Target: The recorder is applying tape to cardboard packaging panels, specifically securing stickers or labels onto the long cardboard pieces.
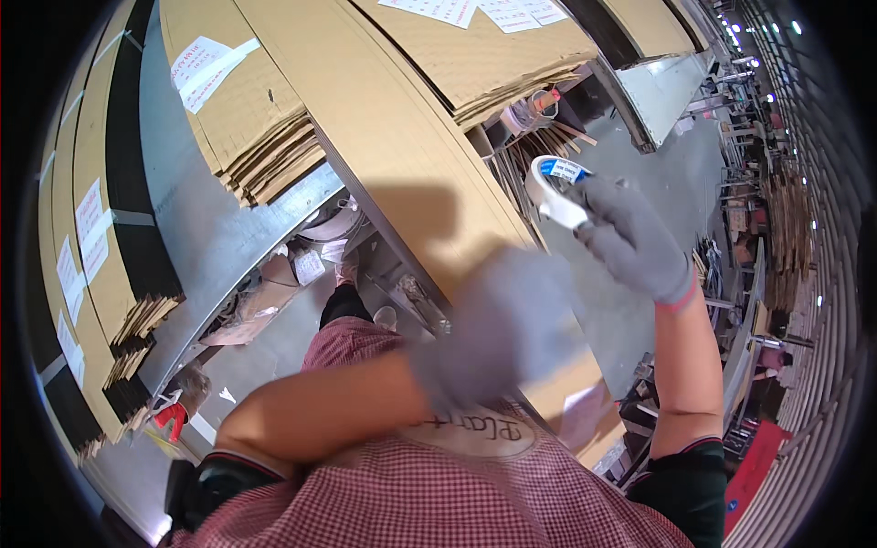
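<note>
My right hand, in a grey knit glove, is closed on a roll of tape, white outside with a blue inner core. It is held up beyond the right edge of a long tan cardboard piece. My left hand, also gloved in grey, is above that cardboard and casts a shadow on it. Motion smears its fingers, so neither their pose nor anything in them can be made out. Beneath my left hand and forearm, part of the cardboard is hidden. A pale label lies on its near end.
To the left stand strapped cardboard bundles. A shorter cardboard stack and another labelled stack flank the long piece. Past the right edge are a clear container and a pale metal surface. Clutter lies under the left table.
</note>
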`<state>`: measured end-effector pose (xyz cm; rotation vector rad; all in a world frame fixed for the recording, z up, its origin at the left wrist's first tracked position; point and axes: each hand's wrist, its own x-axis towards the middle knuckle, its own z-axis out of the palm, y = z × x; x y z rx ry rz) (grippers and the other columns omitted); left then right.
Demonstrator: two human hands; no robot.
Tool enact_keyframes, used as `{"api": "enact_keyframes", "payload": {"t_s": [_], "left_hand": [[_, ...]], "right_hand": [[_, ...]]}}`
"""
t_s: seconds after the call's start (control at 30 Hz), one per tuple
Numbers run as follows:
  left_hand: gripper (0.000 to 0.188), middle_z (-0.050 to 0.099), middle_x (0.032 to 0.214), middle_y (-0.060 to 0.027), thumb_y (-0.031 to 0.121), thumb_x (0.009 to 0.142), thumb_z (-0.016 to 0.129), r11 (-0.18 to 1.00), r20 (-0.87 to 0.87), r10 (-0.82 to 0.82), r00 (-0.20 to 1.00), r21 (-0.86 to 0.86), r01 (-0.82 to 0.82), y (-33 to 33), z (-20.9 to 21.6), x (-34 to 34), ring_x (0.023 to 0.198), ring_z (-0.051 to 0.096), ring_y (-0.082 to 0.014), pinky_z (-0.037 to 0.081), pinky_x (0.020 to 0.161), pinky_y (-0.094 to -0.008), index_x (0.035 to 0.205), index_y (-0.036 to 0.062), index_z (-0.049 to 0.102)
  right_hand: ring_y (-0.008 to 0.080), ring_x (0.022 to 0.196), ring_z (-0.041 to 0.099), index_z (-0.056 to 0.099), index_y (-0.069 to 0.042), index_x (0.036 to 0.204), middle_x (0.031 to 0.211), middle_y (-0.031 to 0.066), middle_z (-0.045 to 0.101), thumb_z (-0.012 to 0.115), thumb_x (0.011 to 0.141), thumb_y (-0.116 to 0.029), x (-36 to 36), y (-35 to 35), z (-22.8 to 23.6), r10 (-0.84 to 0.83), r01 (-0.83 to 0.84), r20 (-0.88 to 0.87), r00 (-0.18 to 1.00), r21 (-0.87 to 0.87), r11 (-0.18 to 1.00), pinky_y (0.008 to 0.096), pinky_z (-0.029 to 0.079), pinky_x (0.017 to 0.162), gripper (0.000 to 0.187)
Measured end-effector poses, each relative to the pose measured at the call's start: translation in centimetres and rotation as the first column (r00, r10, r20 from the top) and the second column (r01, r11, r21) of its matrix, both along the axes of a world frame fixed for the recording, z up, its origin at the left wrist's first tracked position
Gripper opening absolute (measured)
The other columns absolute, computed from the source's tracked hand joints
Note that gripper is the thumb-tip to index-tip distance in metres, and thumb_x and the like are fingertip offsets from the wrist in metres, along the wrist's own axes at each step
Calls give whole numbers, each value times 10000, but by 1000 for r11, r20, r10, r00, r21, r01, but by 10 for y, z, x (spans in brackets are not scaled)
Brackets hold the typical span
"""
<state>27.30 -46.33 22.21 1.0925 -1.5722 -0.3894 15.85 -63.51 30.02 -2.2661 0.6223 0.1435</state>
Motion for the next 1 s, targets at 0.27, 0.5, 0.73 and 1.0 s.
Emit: {"api": "enact_keyframes", "payload": {"t_s": [0.27, 0.5, 0.73, 1.0], "left_hand": [[114, 605, 638, -16, 151, 705, 734, 969, 17, -70, 997, 237, 63, 97, 33, 98, 509, 564, -193, 423, 450, -319, 677, 130, 625], [395, 663, 1058, -67, 271, 869, 702, 708, -582, 114, 805, 616, 345, 45, -177, 104, 933, 603, -153, 484, 835, -331, 1171, 24, 643], [376, 633, 1081, -38, 88, 840, 650, 841, -844, 28, 536, 309, 444, 17, -228, 80, 925, 600, -124, 500, 807, -299, 1201, 2, 589], [444, 613, 1164, -109, 178, 820, 672, 746, -796, 5, 606, 406, 528, 1, -222, 93, 1122, 561, -214, 456, 965, -364, 1209, -16, 581]], "right_hand": [[272, 789, 607, 651, -70, 1042, 855, 113, 620, 606, 883, -152, -36, 33, -48, 78, -170, 191, 978, 531, 830, 364, 442, 841, 185], [314, 857, 666, 676, -13, 1093, 1024, 230, 669, 611, 867, -203, 55, -60, -152, 312, -290, -65, 948, 230, 929, 347, 517, 782, 302], [177, 990, 606, 566, 32, 1251, 1132, 97, 660, 546, 950, -214, 63, 6, -86, -461, 348, 142, 876, 474, 809, 317, 482, 872, 390], [220, 1291, 459, 385, 49, 1396, 1380, 174, 488, 433, 1012, -320, 46, -8, -107, -268, 149, 145, 953, 547, 824, 368, 323, 1110, 534]]}}
